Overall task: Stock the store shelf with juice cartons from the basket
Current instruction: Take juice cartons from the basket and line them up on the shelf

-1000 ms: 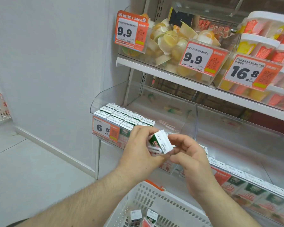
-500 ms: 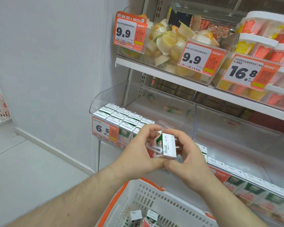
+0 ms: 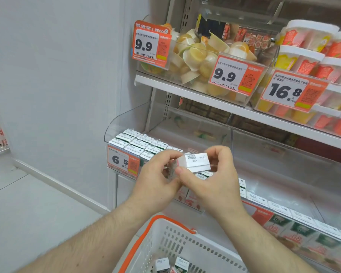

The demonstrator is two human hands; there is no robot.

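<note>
My right hand pinches a small white juice carton between thumb and curled fingers, its printed top facing me; my left hand grips its left end, though blur hides exactly how. The carton hovers just before the clear shelf bin of stocked cartons, above the 6.5 price tag. Below, the white basket holds more cartons.

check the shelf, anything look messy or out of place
Nothing stands out. The juice cartons stand in neat rows in the clear bin, and both hands hold one carton above them.
</note>
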